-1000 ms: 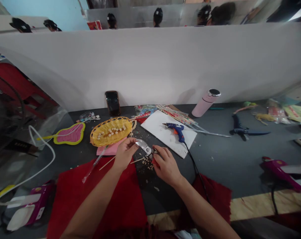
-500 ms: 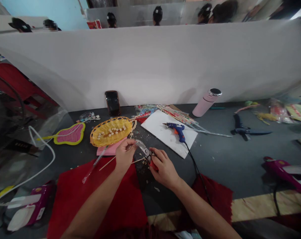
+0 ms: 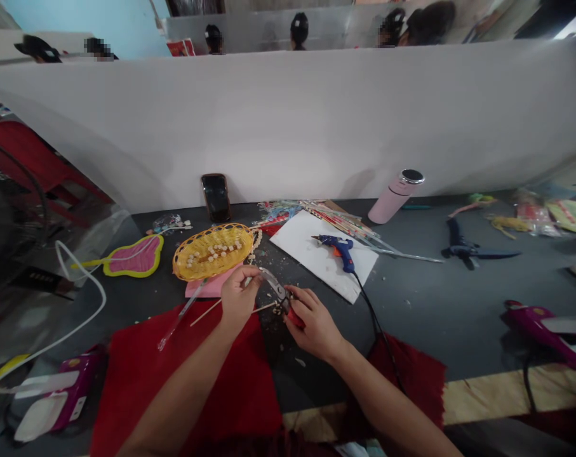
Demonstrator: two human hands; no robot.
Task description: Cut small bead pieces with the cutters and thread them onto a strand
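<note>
My right hand (image 3: 314,322) is wrapped round the red handles of a pair of shears (image 3: 279,291) with curved metal blades. The blades point up and left toward my left hand (image 3: 240,295). Thumb and fingers of that hand are pinched together at the blade tips, on something too small to make out. A thin pale stick (image 3: 265,308) lies below the hands, partly hidden by the left one. Just behind the left hand stands a yellow woven basket (image 3: 180,266) with small cream pieces (image 3: 216,254) in it. More cream bits lie scattered near the shears.
A blue glue gun (image 3: 340,247) rests on a white board (image 3: 307,241), its cord running toward me. Red cloth (image 3: 187,387) covers the front left. Behind are a phone (image 3: 216,197), a pink bottle (image 3: 395,197) and a white partition (image 3: 288,127). Dark blue pliers (image 3: 468,249) lie right.
My right hand and the shears have shifted very slightly. The left hand keeps its pinch at the blade tips, and the things on the table have not moved.
</note>
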